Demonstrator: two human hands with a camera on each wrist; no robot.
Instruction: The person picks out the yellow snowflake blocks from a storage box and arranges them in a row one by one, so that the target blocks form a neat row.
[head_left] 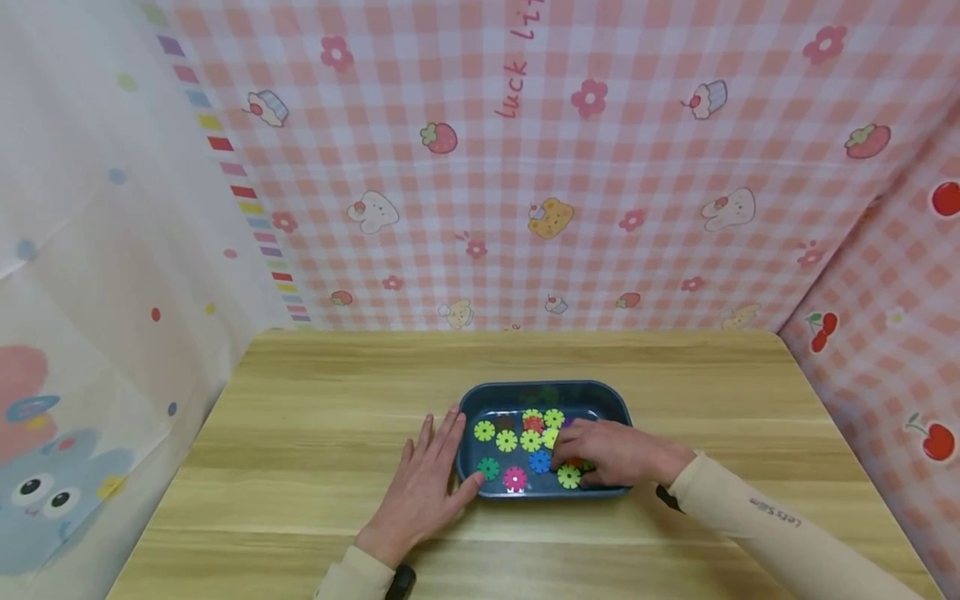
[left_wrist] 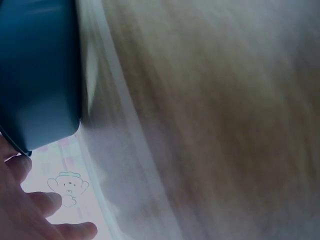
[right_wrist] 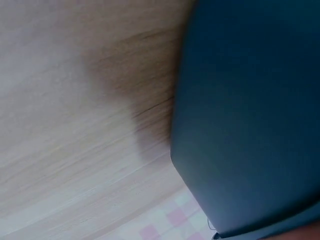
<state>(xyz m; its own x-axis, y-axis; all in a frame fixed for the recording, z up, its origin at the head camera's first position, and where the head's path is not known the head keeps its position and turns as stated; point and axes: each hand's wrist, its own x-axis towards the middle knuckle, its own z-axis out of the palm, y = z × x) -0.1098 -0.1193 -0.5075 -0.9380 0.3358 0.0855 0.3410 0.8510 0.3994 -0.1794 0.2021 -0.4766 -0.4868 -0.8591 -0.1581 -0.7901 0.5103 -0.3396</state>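
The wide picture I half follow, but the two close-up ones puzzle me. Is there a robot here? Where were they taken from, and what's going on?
No robot: just a person's left hand and right hand, both bare. The wide picture comes from a camera worn on the head, looking forward and down. The close ones come from a camera on each wrist, so they mostly show the outer wall of the tray and the table.

On that wooden table, the dark blue tray holds small notched discs, many yellow-green, others pink, blue or green. The left hand rests against the tray's left side. The right hand reaches inside, among the discs; whether it pinches one is hidden.
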